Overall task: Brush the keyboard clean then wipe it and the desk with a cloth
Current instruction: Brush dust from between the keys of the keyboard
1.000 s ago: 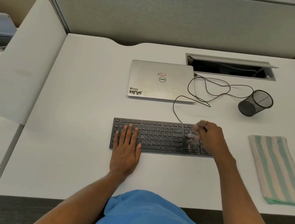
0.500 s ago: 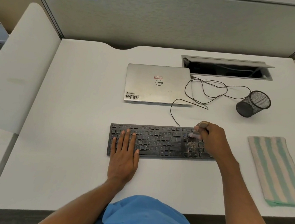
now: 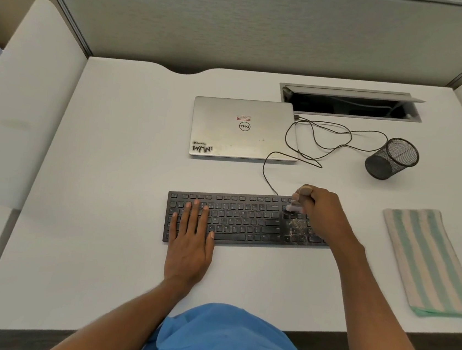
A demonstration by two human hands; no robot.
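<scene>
A black keyboard (image 3: 243, 222) lies on the white desk (image 3: 109, 218) in front of me. Pale crumbs and dust (image 3: 297, 230) are scattered over its right-hand keys. My left hand (image 3: 189, 240) lies flat on the keyboard's left end, fingers spread. My right hand (image 3: 322, 211) is closed around a small brush (image 3: 295, 208); its wooden handle end sticks up above my thumb and its blurred bristles touch the upper right keys. A green and cream striped cloth (image 3: 427, 262) lies folded on the desk to the right, apart from both hands.
A closed silver laptop (image 3: 243, 128) sits behind the keyboard. A thin black cable (image 3: 328, 141) loops from it across the desk. A black mesh pen cup (image 3: 391, 158) lies tipped on its side at the right. An open cable hatch (image 3: 350, 103) is at the back.
My right hand and the brush shift slightly over the right-hand keys. My left hand stays flat on the keyboard. The head camera has tilted a little.
</scene>
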